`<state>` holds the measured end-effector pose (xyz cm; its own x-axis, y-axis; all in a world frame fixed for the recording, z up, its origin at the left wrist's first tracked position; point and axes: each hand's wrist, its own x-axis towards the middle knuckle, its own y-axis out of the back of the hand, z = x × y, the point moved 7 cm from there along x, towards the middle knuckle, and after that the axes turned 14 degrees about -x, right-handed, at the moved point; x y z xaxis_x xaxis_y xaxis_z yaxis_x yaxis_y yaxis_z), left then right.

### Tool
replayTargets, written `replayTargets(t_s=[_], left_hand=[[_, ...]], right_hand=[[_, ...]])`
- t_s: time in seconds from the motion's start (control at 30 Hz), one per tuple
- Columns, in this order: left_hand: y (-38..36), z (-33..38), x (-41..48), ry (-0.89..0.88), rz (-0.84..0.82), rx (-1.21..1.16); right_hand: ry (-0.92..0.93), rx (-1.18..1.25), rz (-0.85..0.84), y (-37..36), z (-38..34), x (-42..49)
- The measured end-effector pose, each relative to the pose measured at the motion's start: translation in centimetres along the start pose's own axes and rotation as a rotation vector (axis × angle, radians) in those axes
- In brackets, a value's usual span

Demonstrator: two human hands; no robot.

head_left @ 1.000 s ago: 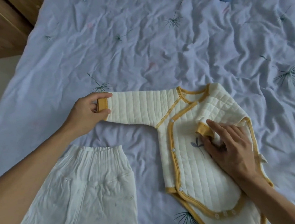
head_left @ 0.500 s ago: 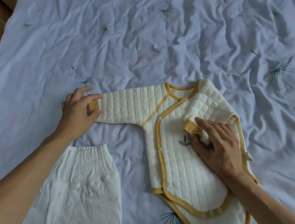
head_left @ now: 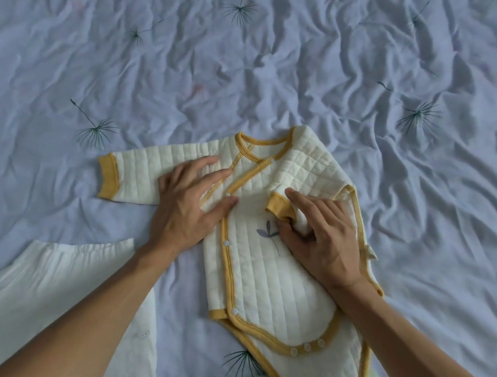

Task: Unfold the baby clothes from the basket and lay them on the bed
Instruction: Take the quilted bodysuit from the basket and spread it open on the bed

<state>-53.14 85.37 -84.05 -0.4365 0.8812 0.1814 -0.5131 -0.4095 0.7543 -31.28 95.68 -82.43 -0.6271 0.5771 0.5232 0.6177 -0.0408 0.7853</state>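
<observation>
The bed [head_left: 290,64] spreads out beyond and around both my hands, its pale lilac sheet rumpled and printed with dark dandelion seeds. Under my left forearm lies a white crinkled garment [head_left: 54,289], waistband pointing away from me. Beneath both hands the quilted cream bodysuit [head_left: 267,280] with mustard trim lies face up on the sheet, its neck away from me and its snap crotch near my right forearm.

My left hand [head_left: 187,205] is spread flat, fingers straight, pressing on the shoulder where the outstretched sleeve [head_left: 138,180] joins the body; that sleeve runs out past my left thumb, flat on the sheet. My right hand [head_left: 323,236] pinches the folded sleeve [head_left: 297,181], which is doubled back over the chest, thumb below and fingers curled over it just behind its mustard cuff [head_left: 277,208]. A small stitched sprig [head_left: 267,231] sits just beside my right thumb.
</observation>
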Motion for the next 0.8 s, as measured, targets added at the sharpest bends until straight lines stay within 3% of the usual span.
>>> replayTargets(t_s=[0.17,0.37,0.63,0.8], left_hand=[[-0.2,-0.7,0.0,-0.048,0.054,0.058],[-0.4,-1.0,0.0,-0.054,0.080,0.091],[-0.4,-1.0,0.1,-0.101,0.122,0.117],[-0.1,-0.6,0.4,-0.156,0.162,0.107]], right_hand=[[-0.167,0.191,-0.101,2.0,0.6,1.3],[-0.239,0.305,0.015,6.8,4.7,7.1],[-0.407,0.235,-0.036,9.6,15.0,11.9],[-0.498,0.174,-0.173,8.0,19.5,10.7]])
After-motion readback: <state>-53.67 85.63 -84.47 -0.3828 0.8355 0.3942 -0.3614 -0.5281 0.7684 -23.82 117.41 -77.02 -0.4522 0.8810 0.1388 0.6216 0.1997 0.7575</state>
